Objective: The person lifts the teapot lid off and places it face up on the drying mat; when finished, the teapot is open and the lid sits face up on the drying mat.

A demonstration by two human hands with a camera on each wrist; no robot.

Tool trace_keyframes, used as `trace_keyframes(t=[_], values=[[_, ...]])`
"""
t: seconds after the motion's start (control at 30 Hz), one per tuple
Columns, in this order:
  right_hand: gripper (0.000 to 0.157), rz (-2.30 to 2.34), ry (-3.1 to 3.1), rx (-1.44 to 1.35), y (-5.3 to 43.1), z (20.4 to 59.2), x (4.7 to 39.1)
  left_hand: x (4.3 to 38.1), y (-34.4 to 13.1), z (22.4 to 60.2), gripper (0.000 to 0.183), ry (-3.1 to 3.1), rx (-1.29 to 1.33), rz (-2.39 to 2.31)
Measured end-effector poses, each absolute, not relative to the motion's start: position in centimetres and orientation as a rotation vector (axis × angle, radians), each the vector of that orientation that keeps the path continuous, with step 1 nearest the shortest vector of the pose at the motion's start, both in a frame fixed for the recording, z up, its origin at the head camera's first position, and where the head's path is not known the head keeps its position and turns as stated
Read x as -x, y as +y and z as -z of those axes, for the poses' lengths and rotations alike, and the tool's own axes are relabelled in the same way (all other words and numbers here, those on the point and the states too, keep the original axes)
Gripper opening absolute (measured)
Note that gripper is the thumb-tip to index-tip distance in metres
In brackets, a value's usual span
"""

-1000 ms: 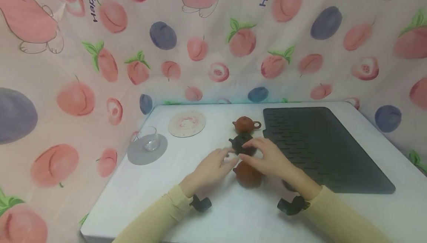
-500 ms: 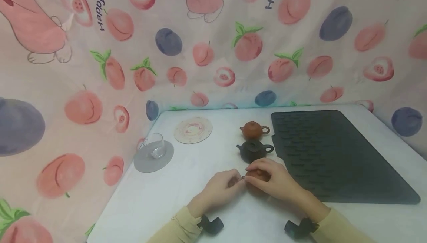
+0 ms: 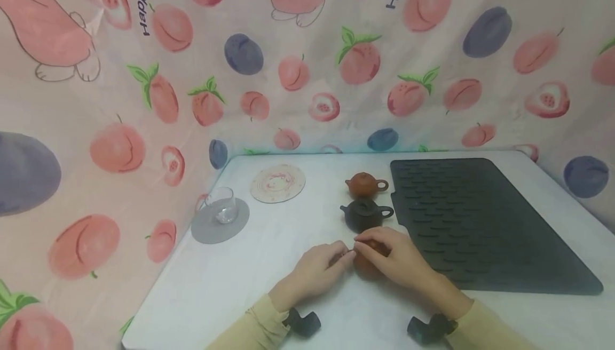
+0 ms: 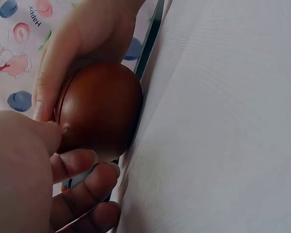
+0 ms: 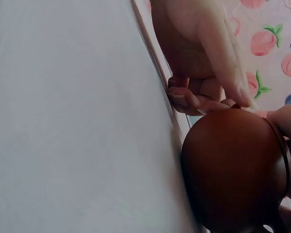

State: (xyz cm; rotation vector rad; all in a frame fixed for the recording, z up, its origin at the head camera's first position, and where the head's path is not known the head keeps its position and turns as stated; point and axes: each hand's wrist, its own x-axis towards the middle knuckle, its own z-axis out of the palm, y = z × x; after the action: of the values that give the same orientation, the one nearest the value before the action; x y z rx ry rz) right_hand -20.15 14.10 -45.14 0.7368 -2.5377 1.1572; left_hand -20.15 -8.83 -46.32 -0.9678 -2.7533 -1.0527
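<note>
A reddish-brown clay teapot (image 3: pixel 367 269) sits upright on the white table, nearest of three teapots in a row. My left hand (image 3: pixel 314 270) pinches its short spout between thumb and forefinger; the left wrist view shows the other fingers curled loosely below. Over the teapot's top lies my right hand (image 3: pixel 401 259), thumb and fingers curved round the lid area, which they largely hide. In the right wrist view the round teapot body (image 5: pixel 233 165) fills the lower right. Just behind stands a black teapot (image 3: pixel 362 216), then a smaller orange-brown teapot (image 3: pixel 362 185).
A large dark ridged mat (image 3: pixel 480 227) covers the table's right side. At left, a clear glass cup (image 3: pixel 225 206) stands on a grey round mat (image 3: pixel 206 235). A pale patterned disc (image 3: pixel 277 183) lies farther back. Fruit-print cloth (image 3: pixel 307 88) hangs behind.
Both hands have come from beside the black teapot to the nearest brown one. The left now pinches its spout and the right covers its top. Over the last half second they barely move.
</note>
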Motion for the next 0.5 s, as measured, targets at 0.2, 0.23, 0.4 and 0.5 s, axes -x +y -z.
trace_keyframes(t=[0.2, 0.23, 0.4, 0.5], values=[[0.031, -1.268, -2.587, -0.666, 15.0, 44.7, 20.3, 20.1, -8.6, 46.0, 0.033, -2.793, 0.949, 1.086], [0.034, -1.285, -2.591, -0.646, 15.2, 44.6, 20.3, 20.1, -8.6, 46.0, 0.033, -2.795, 0.949, 1.099], [0.032, -1.296, -2.559, -0.603, 15.7, 44.2, 20.2, 20.0, -8.7, 46.0, 0.03, -2.759, 0.951, 1.153], [0.031, -1.269, -2.545, -0.644, 15.5, 44.2, 20.3, 20.0, -8.8, 46.0, 0.031, -2.736, 0.944, 1.189]])
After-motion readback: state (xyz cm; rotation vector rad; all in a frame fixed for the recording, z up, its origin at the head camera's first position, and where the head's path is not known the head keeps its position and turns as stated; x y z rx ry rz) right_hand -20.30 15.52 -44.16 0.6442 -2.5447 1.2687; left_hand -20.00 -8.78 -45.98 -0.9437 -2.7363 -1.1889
